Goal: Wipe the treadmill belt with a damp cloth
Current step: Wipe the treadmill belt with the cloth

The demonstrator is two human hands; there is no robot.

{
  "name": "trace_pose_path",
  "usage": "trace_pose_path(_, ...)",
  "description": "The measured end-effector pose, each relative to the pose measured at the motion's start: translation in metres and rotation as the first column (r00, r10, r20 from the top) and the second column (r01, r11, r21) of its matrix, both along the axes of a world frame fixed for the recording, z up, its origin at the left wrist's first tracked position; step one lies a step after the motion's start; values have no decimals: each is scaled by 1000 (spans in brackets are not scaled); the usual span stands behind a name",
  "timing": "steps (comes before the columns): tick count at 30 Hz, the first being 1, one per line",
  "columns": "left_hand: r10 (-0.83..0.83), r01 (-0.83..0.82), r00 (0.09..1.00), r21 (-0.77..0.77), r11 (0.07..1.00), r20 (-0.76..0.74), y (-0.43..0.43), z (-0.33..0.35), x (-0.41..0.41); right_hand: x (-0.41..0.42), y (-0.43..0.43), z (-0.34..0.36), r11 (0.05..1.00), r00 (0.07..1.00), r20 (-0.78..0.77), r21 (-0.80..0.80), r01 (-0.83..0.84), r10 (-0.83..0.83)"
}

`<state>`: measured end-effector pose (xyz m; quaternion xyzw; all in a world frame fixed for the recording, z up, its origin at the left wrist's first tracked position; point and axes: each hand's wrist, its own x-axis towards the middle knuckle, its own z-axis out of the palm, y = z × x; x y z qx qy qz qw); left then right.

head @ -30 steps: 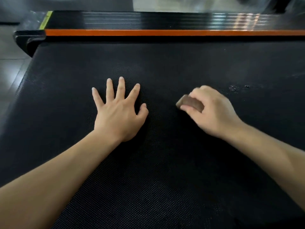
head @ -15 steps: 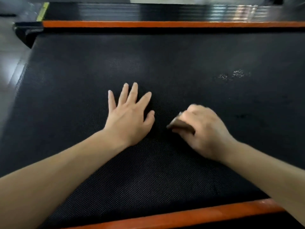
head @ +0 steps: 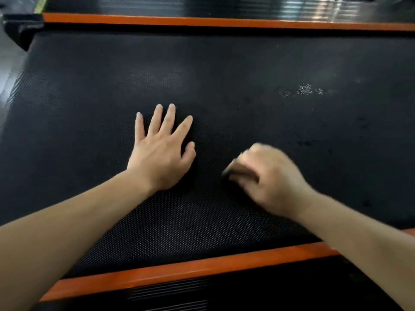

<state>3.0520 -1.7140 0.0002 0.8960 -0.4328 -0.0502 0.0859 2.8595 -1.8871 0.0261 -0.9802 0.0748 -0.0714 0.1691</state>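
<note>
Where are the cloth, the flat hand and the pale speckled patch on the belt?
cloth (head: 235, 170): head view, brown edge sticking out of the right hand (head: 269, 178).
left hand (head: 160, 157): head view, middle of its back.
speckled patch (head: 304, 89): head view, its brightest cluster.

Dim, soft light with glare on the far glossy deck (head: 314, 6); the right hand (head: 269, 182) is motion-blurred.
</note>
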Motion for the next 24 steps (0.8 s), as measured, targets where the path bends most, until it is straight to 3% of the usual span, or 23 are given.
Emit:
trace_pose_path(2, 1, -1, 1000, -5, 1000, 4, -1, 0, -2, -2, -8, -1, 981, 980, 53, 35, 189, -190)
trace_pose_path(3, 7, -7, 1000, -6, 1000, 3, -1, 1, -3, -9, 2, 1, 983, 982, 48, 32, 182, -183)
trace_pose_path(8, 30, -30, 999, 31, 999, -14, -4, 8, -5, -46, 33, 13, 947, 962, -39, 190, -259, 270)
trace_pose_path(10, 54, -53, 998, 23, 998, -40, -9, 11, -7, -41, 4, 12, 953, 970, -28, 194, -231, 240)
trace_pose_path(14, 135, -137, 987, -14, 991, -92, -29, 13, -18, -36, -33, 8, 997, 1000, 15, 78, 7, -8)
trace_pose_path(16, 149, -151, 985, -11, 989, -92, -40, 10, -28, -45, -23, 8, 993, 999, 9, 107, -48, 47)
trace_pose_path(19, 153, -153, 986, 0, 988, -61, -50, 6, -39, -61, -6, 10, 946, 964, -17, 198, -257, 265)
trace_pose_path(21, 162, -163, 985, 3, 987, -54, -51, 5, -39, -61, -19, 5, 952, 953, 32, 47, -301, 300)
trace_pose_path(24, 161, -161, 985, 5, 987, -63, -52, 6, -37, -40, -56, -1, 990, 994, 105, -138, 0, 15)
